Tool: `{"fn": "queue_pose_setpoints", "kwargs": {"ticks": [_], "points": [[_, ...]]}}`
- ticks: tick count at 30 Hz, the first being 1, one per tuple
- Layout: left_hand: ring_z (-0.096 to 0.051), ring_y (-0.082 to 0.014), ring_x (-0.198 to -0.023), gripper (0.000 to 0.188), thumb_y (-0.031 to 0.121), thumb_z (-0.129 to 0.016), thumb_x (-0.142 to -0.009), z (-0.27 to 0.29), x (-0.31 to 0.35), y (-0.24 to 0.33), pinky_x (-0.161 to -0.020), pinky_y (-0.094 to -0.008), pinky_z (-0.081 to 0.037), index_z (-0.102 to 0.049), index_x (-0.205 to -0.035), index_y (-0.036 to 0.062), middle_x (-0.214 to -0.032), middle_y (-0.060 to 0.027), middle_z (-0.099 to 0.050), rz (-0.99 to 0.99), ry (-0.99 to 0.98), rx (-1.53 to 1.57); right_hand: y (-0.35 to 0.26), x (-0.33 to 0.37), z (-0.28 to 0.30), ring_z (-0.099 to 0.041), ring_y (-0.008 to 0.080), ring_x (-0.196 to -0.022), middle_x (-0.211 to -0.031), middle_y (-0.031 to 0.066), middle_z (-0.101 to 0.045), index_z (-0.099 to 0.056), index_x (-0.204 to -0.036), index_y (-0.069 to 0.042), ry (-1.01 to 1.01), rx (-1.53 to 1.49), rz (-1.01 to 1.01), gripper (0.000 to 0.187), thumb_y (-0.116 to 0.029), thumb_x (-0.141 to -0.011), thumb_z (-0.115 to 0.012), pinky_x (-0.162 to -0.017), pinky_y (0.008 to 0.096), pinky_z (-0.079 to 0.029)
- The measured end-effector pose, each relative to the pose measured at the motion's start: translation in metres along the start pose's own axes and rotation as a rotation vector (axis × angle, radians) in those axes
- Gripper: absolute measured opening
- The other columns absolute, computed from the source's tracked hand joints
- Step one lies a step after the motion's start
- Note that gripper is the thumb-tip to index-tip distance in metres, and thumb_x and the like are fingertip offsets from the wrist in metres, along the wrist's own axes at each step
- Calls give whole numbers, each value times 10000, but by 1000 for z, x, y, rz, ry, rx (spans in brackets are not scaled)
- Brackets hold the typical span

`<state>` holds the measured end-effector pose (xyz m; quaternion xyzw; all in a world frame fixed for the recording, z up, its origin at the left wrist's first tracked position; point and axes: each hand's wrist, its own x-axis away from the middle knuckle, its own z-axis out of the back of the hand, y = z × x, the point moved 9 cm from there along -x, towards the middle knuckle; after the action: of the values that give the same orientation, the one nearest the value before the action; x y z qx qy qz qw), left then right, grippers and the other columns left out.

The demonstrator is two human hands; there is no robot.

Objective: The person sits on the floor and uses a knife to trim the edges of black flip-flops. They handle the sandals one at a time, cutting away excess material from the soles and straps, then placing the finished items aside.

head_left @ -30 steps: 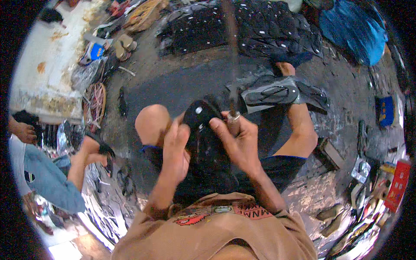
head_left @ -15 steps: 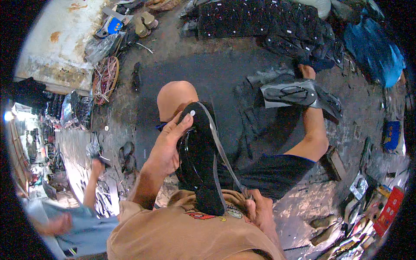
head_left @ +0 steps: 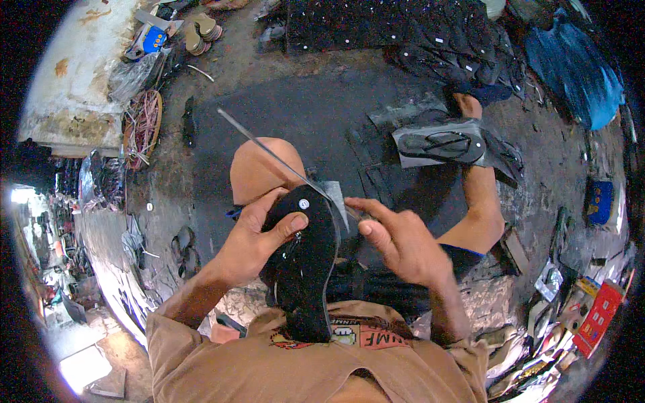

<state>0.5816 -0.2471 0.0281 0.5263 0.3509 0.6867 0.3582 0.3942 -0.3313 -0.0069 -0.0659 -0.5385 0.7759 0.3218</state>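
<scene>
In my left hand (head_left: 259, 235) is a black flip-flop (head_left: 306, 262), held upright in front of my chest, thumb on its face by a small round white sticker. Along the right edge of its sole runs a thin grey strip (head_left: 262, 144), whose free end sticks out past the top toward the upper left. My right hand (head_left: 406, 245) grips a knife with a broad grey blade (head_left: 334, 198); the fingers hide most of its handle. That blade lies against the sole's upper right edge, where the strip comes away.
Another black flip-flop (head_left: 440, 146) lies on a grey sheet by my right shin. Rows of black footwear (head_left: 390, 27) stand at the far side, beside a blue plastic bag (head_left: 574, 74). A basket of strips (head_left: 141, 127) sits left. My bent left knee (head_left: 265, 168) rises behind the flip-flop.
My right hand has risen from near my waist to the flip-flop's top edge. The strip's loose end now points up and left. Another person at lower left has left the view.
</scene>
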Motion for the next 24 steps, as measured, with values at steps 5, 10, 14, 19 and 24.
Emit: {"fn": "queue_pose_setpoints", "kwargs": {"ticks": [5, 10, 14, 19, 24], "points": [[-612, -178, -1043, 394, 326, -674, -1025, -1, -3, 8, -942, -330, -493, -620, -1244, 3, -1123, -59, -674, -93, -71, -32, -41, -55, 11, -669, 530, -906, -939, 316, -703, -522, -1425, -76, -73, -59, 78, 490, -424, -1090, -438, -802, 594, -520], [-638, -165, -1032, 348, 381, -662, -1016, 102, 13, 37, -914, -340, -516, -657, -1210, 92, -1055, -39, -680, -210, 492, 222, 26, -50, 29, -449, 111, -570, -715, -22, -517, -598, -1363, -61, 420, -519, -78, 503, -450, -1084, -443, -507, 295, -392], [-671, -215, -987, 409, 422, -578, -1033, 239, 3, 7, -848, -357, -555, -627, -1221, 61, -1043, -67, -683, -356, 686, 823, 86, 38, 74, -360, 90, -429, -600, -56, -432, -642, -1296, -131, 869, -731, -307, 474, -493, -1116, -395, -388, 258, -311], [-606, -305, -1194, 381, 303, -472, -1071, 315, 112, -29, -1051, -467, -521, -541, -1304, 9, -1200, -180, -654, -723, 1342, 329, 178, 189, 78, -371, 116, -394, -559, -24, -407, -620, -1273, -145, 1290, -1009, -405, 529, -582, -1093, -383, -367, 283, -332], [-679, -273, -1039, 307, 296, -491, -1069, -28, -63, 27, -923, -452, -574, -638, -1173, 47, -1126, -135, -689, -555, 306, 477, 259, 323, 49, -346, 105, -390, -553, -35, -387, -599, -1244, -131, 1688, -1155, -331, 519, -579, -1087, -388, -357, 292, -341]]}}
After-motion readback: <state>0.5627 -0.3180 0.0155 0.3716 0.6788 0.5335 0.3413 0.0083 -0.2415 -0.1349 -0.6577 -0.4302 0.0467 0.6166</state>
